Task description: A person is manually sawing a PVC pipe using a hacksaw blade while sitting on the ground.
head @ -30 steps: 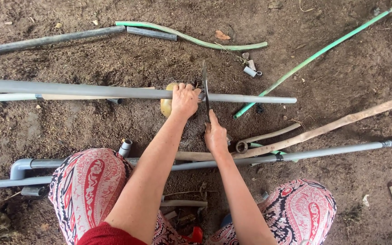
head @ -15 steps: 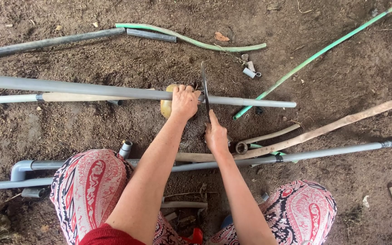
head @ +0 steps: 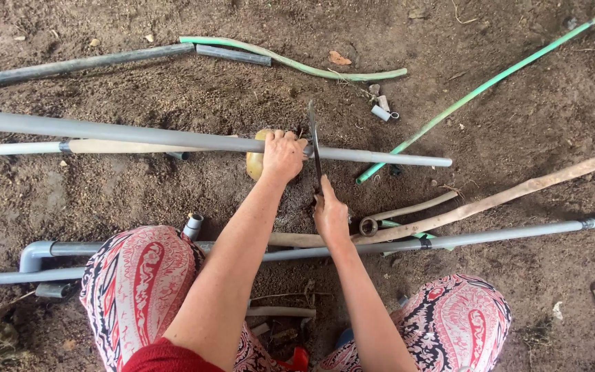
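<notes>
Head view looks down on bare soil point(head: 173, 200) strewn with pipes and sticks. Largest is the long grey pipe point(head: 139, 134), lying left to right across the middle. Nearer, a thinner grey pipe point(head: 504, 234) runs the full width and passes under the patterned knees point(head: 139, 282), with an elbow fitting at its left end. A dark pipe point(head: 77, 65) lies far left, a curved green hose point(head: 297, 63) beside it, and a straight green rod point(head: 490, 86) slants from far right toward the middle. A pale wooden stick point(head: 504, 200) angles across the right side.

Left hand point(head: 282, 155) is closed over the grey pipe, fingers wrapped on top, pinning it above a yellowish round object point(head: 255, 162) that sits on the soil under it. Right hand point(head: 330, 217) is fisted around the handle of a saw point(head: 315, 148), whose thin blade stands on edge across the pipe, just right of the left hand, pointing away. Small white fittings point(head: 382, 110) lie far of the pipe.
</notes>
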